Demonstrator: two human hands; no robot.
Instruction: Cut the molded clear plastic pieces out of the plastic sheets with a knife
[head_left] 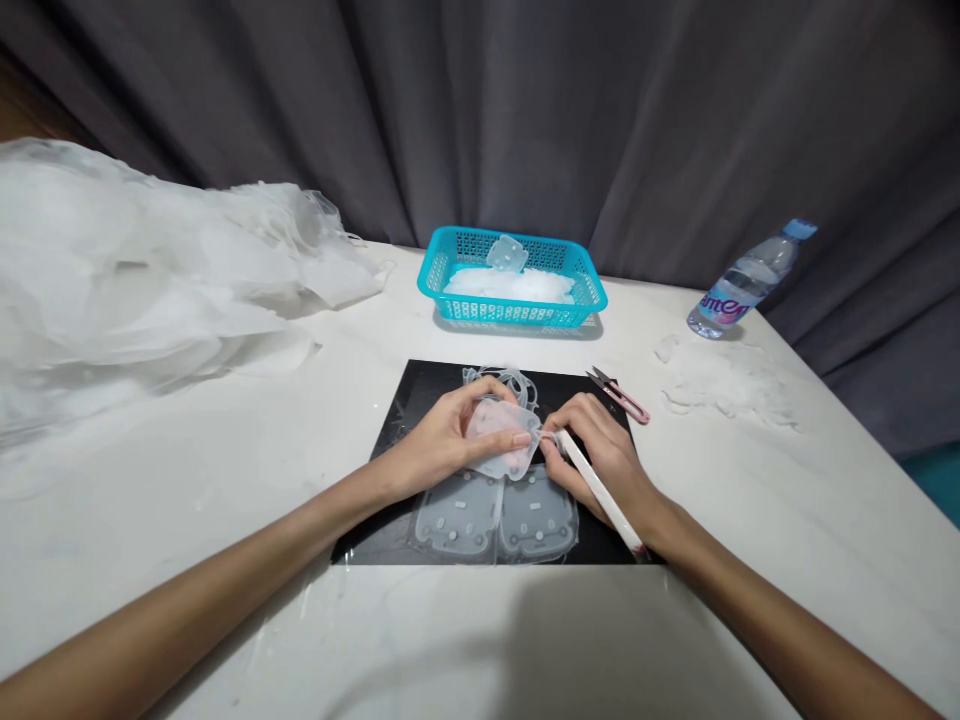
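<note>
My left hand (480,425) grips a thin, translucent, rounded plastic piece (499,445), thumb on top and fingers behind it. My right hand (600,455) is closed around a slim white stick-like tool (600,490). Its fingertips meet the right edge of the plastic piece; whether they also pinch a bit of film there is too small to tell. Below both hands, a translucent molded sheet (457,515) with two rounded panels lies on a black mat (382,520). Clear looped offcuts (525,385) rest at the mat's far side, partly behind my left hand.
Pink-handled thread snips (622,398) lie across the mat's right corner. A turquoise basket (517,312) holding translucent pieces stands behind the mat. To the left is a large heap of white sheets (150,270). At right are a water bottle (742,285) and some filmy scraps (727,382).
</note>
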